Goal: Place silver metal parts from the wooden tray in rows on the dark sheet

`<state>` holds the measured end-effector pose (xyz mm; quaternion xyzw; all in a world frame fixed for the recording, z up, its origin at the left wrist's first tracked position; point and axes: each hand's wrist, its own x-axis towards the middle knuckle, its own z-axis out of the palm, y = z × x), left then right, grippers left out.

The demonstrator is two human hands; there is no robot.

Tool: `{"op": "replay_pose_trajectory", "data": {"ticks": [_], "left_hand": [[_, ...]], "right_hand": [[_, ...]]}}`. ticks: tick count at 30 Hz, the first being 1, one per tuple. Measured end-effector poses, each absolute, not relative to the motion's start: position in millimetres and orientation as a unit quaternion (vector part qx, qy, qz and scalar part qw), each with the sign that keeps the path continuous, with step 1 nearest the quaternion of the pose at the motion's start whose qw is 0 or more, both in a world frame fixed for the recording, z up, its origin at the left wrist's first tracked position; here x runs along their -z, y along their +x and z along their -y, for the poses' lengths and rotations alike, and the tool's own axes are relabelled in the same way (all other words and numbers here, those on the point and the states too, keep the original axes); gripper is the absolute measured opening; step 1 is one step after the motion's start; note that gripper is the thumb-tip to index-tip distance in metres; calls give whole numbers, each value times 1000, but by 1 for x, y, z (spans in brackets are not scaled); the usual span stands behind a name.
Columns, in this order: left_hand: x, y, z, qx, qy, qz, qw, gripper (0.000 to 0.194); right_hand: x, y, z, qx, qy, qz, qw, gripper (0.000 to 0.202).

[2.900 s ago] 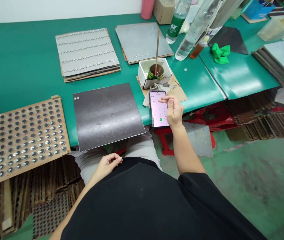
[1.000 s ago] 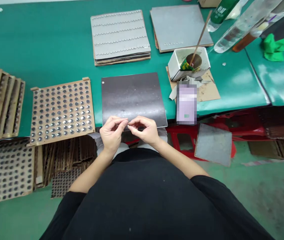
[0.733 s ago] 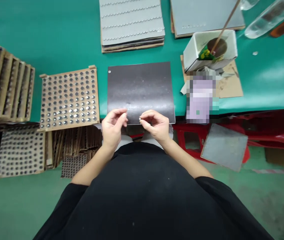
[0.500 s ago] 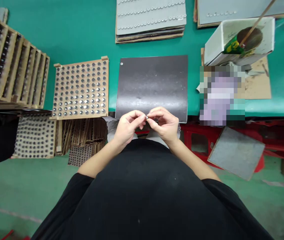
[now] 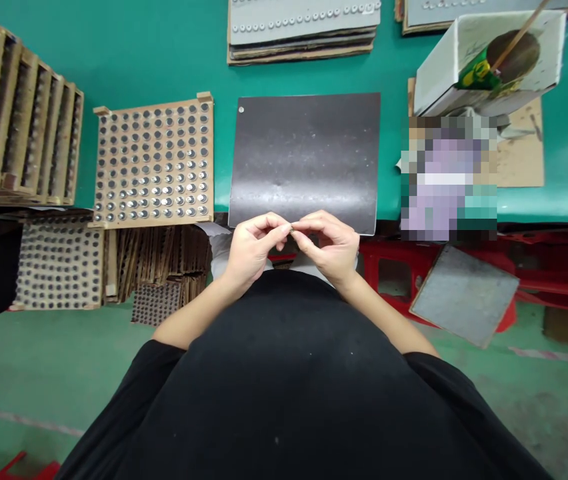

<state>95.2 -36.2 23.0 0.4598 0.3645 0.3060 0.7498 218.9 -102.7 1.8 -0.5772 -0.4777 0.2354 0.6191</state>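
Note:
My left hand (image 5: 258, 249) and my right hand (image 5: 330, 247) meet at the fingertips over the near edge of a dark board (image 5: 307, 147). Both are closed in a pinch on one tiny piece (image 5: 292, 229), too small to make out clearly. A small round part (image 5: 241, 109) lies on the board's far left corner. Left of the board is a wooden tray (image 5: 154, 160) with rows of dark round parts; several in the nearer rows carry shiny metal pieces.
Stacked wooden trays (image 5: 19, 120) stand at the left. Grey sheets with small rings (image 5: 304, 30) lie at the back. A white box (image 5: 439, 73) with a can and stick stands at the right. A grey board (image 5: 464, 295) rests on red stools.
The view has shifted slightly, so the table and its objects sit higher in the picture. Both hands keep their pinch, and the tiny piece between them looks darker and less visible.

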Motion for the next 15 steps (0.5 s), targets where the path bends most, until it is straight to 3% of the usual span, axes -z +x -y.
{"op": "replay_pose_trajectory", "data": {"ticks": [3, 8, 15], "left_hand": [[-22, 94, 38, -326, 462, -367, 738, 25], [-19, 91, 40, -365, 488, -381, 695, 22], [-18, 89, 40, -359, 541, -361, 669, 21]], "right_hand": [[2, 217, 106, -299, -570, 436, 629, 9], [6, 220, 110, -373, -577, 317, 654, 37], [-17, 228, 108, -384, -577, 426, 581, 39]]}}
